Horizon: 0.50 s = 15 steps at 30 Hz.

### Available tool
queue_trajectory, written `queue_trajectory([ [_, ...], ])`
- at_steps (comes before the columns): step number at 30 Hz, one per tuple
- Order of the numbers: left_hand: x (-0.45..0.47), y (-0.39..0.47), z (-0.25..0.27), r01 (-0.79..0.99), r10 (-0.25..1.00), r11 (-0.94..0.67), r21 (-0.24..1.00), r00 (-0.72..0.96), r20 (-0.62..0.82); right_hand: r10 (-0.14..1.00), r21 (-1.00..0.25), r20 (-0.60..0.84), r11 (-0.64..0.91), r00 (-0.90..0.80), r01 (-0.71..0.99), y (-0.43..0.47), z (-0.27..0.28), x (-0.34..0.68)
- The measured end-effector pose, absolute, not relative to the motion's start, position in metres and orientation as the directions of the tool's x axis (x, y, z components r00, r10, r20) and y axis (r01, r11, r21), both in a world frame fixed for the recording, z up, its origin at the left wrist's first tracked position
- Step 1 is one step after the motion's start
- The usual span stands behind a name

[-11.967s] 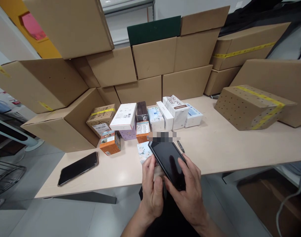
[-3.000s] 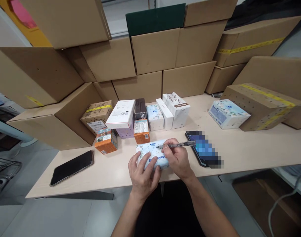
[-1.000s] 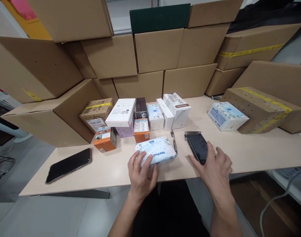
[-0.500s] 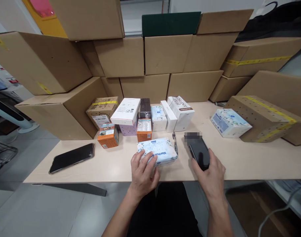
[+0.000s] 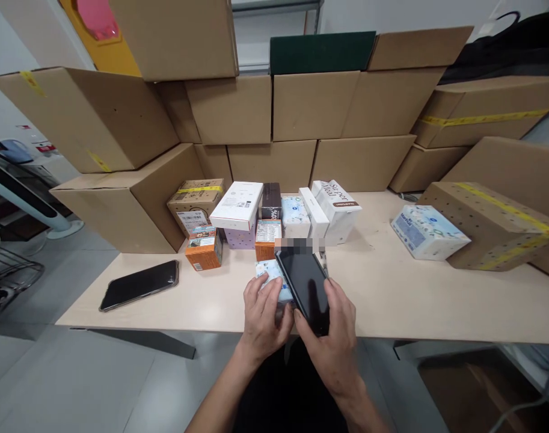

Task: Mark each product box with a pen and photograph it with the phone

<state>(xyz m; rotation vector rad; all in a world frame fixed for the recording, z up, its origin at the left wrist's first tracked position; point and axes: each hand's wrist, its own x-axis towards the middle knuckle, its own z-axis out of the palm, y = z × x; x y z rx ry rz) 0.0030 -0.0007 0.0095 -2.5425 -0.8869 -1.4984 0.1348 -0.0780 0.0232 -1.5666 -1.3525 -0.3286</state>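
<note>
Work looks partway along, judging by how things lie on the pale wood-topped table (image 5: pixel 414 300). At six o'clock, near the front edge, a pale-blue, flower-printed, plastic-wrapped pack (image 5: pixel 266 269) lies under the person's left hand (image 5: pixel 265 313), its fingers slightly apart and resting on the pack. Toward five o'clock, the right hand (image 5: pixel 332 340) has thumb and fingers clamped on a black, rectangular handheld device (image 5: pixel 308 288), tilted and hiding the pack's right end; whether device and pack touch cannot be told. The device's screen looks dark and its far end is blurred out, so no result can be read. Just beyond, a slim dark pen (image 5: pixel 325 264) lies partly hidden, in neither hand. At three o'clock a blue-and-white floral pack (image 5: pixel 430 231) sits beside a brown, dotted cardboard carton (image 5: pixel 495 225), perhaps already dealt with. Around the centre, a cluster of small white, dark-brown and orange boxes (image 5: pixel 269 204) has no hand on it and may be what is left. At eight o'clock a black smartphone (image 5: pixel 141 285) lies flat, untouched.
</note>
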Motion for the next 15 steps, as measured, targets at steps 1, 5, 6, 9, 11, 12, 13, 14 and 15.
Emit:
queue_trajectory([
  [1,0.0033,-0.0005,0.0089,0.506,0.448,-0.831,0.232,0.36,0.818,0.585,-0.494,0.736,0.121,0.34,0.861,-0.0771,0.0219,0.1341],
  [5,0.0041,-0.0003,0.0078,0.523,0.465,-0.82,0.233,0.371,0.804,0.599,-0.488,0.73,0.121,0.328,0.864,-0.0781,0.0189,0.1344],
  [6,0.0042,-0.0004,0.008,0.527,0.469,-0.818,0.233,0.374,0.8,0.604,-0.486,0.728,0.121,0.324,0.865,-0.0786,0.0182,0.1347],
  [9,0.0039,-0.0011,0.0096,0.53,0.482,-0.812,0.244,0.376,0.791,0.607,-0.482,0.728,0.122,0.319,0.868,-0.0792,0.0158,0.1349],
  [11,0.0034,-0.0014,0.0109,0.519,0.494,-0.813,0.263,0.376,0.784,0.603,-0.482,0.73,0.123,0.321,0.867,-0.079,0.0145,0.1346],
  [12,0.003,-0.0015,0.0114,0.511,0.5,-0.814,0.276,0.376,0.78,0.601,-0.483,0.732,0.124,0.322,0.867,-0.0789,0.0142,0.1344],
  [13,0.0025,-0.0014,0.0118,0.504,0.507,-0.814,0.288,0.377,0.775,0.6,-0.484,0.732,0.125,0.323,0.866,-0.0788,0.014,0.1341],
  [14,0.002,-0.0012,0.012,0.497,0.514,-0.814,0.3,0.378,0.77,0.601,-0.488,0.73,0.124,0.326,0.864,-0.0788,0.014,0.1339],
  [15,0.0015,-0.0008,0.0122,0.489,0.519,-0.815,0.311,0.377,0.767,0.603,-0.492,0.727,0.124,0.328,0.862,-0.0788,0.014,0.1336],
])
